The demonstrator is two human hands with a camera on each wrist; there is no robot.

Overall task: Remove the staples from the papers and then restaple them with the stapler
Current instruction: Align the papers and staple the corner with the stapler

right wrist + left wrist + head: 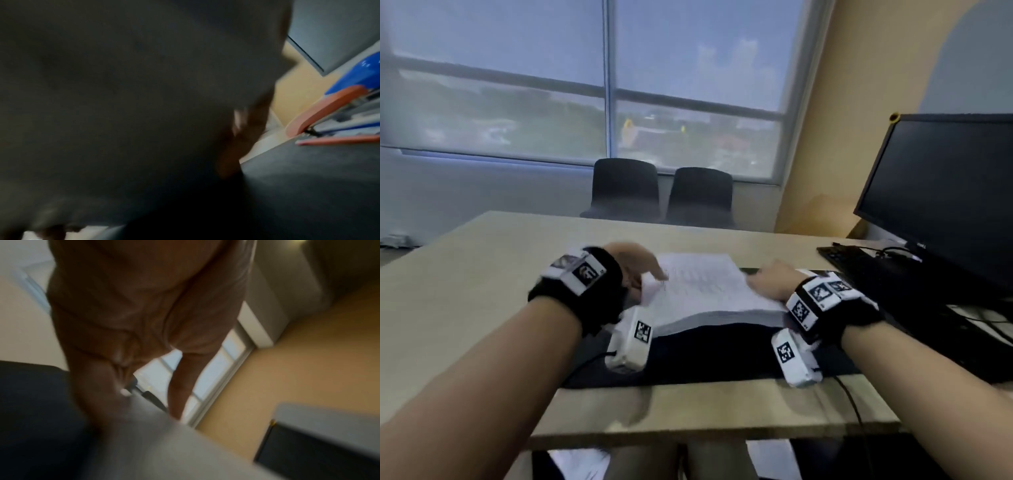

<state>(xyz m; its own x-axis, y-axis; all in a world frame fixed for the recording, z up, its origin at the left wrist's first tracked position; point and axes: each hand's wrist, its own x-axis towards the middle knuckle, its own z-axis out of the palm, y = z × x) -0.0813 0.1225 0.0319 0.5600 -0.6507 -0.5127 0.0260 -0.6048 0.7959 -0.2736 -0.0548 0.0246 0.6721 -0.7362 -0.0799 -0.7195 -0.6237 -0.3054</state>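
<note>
A thick stack of white papers (pixel 709 291) lies on a black mat (pixel 722 356) on the table. My left hand (pixel 643 274) is at the stack's left edge and pinches a curled-up corner of the top sheets, index finger stretched over the page. The left wrist view is blurred: curled fingers (pixel 98 386) above the papers (pixel 174 451). My right hand (pixel 770 281) rests palm down on the stack's right edge. An orange and blue stapler (pixel 337 113) lies on the mat (pixel 308 186) just right of the right hand (pixel 123 97), which fills that view darkly.
A black monitor (pixel 945 192) and keyboard (pixel 859 263) with cables stand at the right. Two dark chairs (pixel 626 188) sit behind the far table edge below a large window. Bare tabletop (pixel 482 260) stretches to the left.
</note>
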